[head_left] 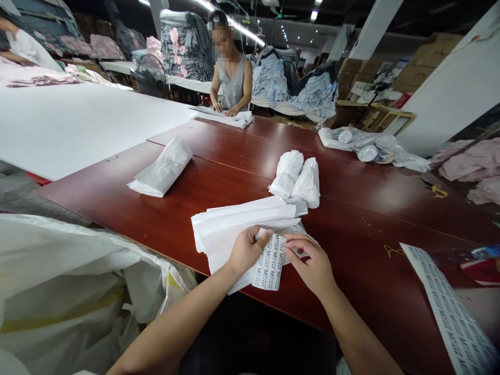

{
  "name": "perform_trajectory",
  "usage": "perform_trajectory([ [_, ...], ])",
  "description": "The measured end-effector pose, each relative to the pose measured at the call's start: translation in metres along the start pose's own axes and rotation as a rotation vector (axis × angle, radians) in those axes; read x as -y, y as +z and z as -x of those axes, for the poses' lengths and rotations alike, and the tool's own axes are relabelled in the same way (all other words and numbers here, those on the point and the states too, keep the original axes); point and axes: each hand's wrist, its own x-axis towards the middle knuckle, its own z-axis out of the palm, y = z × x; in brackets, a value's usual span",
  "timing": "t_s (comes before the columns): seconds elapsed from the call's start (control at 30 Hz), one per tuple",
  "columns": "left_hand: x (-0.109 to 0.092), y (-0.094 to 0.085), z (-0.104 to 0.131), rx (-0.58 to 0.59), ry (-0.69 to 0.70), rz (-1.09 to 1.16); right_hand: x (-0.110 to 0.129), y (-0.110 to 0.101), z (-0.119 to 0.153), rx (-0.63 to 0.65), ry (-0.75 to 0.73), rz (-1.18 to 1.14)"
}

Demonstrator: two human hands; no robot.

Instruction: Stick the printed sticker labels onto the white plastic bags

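Note:
A sheet of white stickers (269, 265) printed with rows of a black "M" is gripped in my left hand (250, 249), thumb on top. My right hand (311, 260) pinches at the sheet's upper right edge; whether a sticker has come loose between the fingertips is too small to tell. Beneath both hands lies a fanned stack of white plastic bags (234, 224) on the dark red table (219, 182). Just beyond the stack are two rolled white bundles (288, 172), side by side.
To the left lies a folded clear plastic bundle (164, 164). A long sticker sheet (445, 302) and red-handled object (482, 271) are at right, with yellow-handled scissors (437, 190) farther back. Across the table a person (232, 78) handles white material. A large white sack (78, 281) hangs at lower left.

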Motion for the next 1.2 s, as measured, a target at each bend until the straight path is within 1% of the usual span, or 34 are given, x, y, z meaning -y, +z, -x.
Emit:
perform_trajectory([
  [0.03,0.0,0.0,0.0,-0.011,0.006,-0.005,-0.002,-0.005,-0.001,-0.063,-0.004,-0.017],
  [0.07,-0.001,-0.001,0.001,-0.008,0.016,-0.008,-0.006,-0.011,-0.004,-0.16,0.028,-0.053],
  [0.13,-0.003,-0.002,0.002,0.041,0.078,-0.019,-0.017,-0.027,-0.011,-0.342,0.182,-0.141],
  [0.17,-0.004,-0.003,0.002,0.079,0.13,-0.032,-0.024,-0.035,-0.014,-0.379,0.273,-0.178],
  [0.2,-0.005,-0.003,0.003,0.119,0.187,-0.047,-0.03,-0.042,-0.017,-0.368,0.356,-0.201],
  [0.23,-0.006,-0.004,0.003,0.152,0.24,-0.065,-0.035,-0.049,-0.02,-0.323,0.42,-0.208],
  [0.3,-0.006,-0.004,0.004,0.179,0.308,-0.096,-0.04,-0.057,-0.022,-0.191,0.493,-0.199],
  [0.37,-0.004,-0.004,0.004,0.168,0.333,-0.109,-0.038,-0.056,-0.022,-0.102,0.517,-0.19],
  [0.43,-0.002,-0.003,0.004,0.153,0.349,-0.106,-0.03,-0.05,-0.02,-0.056,0.519,-0.167],
  [0.53,-0.001,-0.003,0.005,0.15,0.356,-0.094,-0.018,-0.035,-0.017,-0.085,0.512,-0.096],
  [0.6,-0.001,-0.004,0.005,0.15,0.355,-0.087,-0.015,-0.027,-0.015,-0.091,0.492,-0.029],
  [0.77,-0.001,-0.003,0.005,0.143,0.35,-0.071,-0.022,-0.016,-0.013,-0.041,0.445,0.209],
  [0.87,-0.001,-0.004,0.005,0.155,0.346,-0.075,-0.027,-0.014,-0.013,-0.039,0.412,0.259],
  [0.93,-0.002,-0.004,0.006,0.151,0.36,-0.088,-0.029,-0.018,-0.013,-0.056,0.412,0.209],
  [1.0,-0.002,-0.005,0.006,0.136,0.387,-0.114,-0.03,-0.028,-0.013,-0.08,0.449,0.105],
  [1.07,-0.003,-0.005,0.006,0.133,0.424,-0.152,-0.031,-0.041,-0.013,-0.173,0.468,-0.041],
  [1.13,-0.003,-0.006,0.006,0.144,0.459,-0.191,-0.03,-0.052,-0.015,-0.278,0.438,-0.161],
  [1.17,-0.004,-0.006,0.006,0.15,0.473,-0.207,-0.029,-0.054,-0.016,-0.296,0.426,-0.191],
  [1.2,-0.004,-0.006,0.006,0.154,0.481,-0.219,-0.028,-0.054,-0.016,-0.283,0.423,-0.198],
])
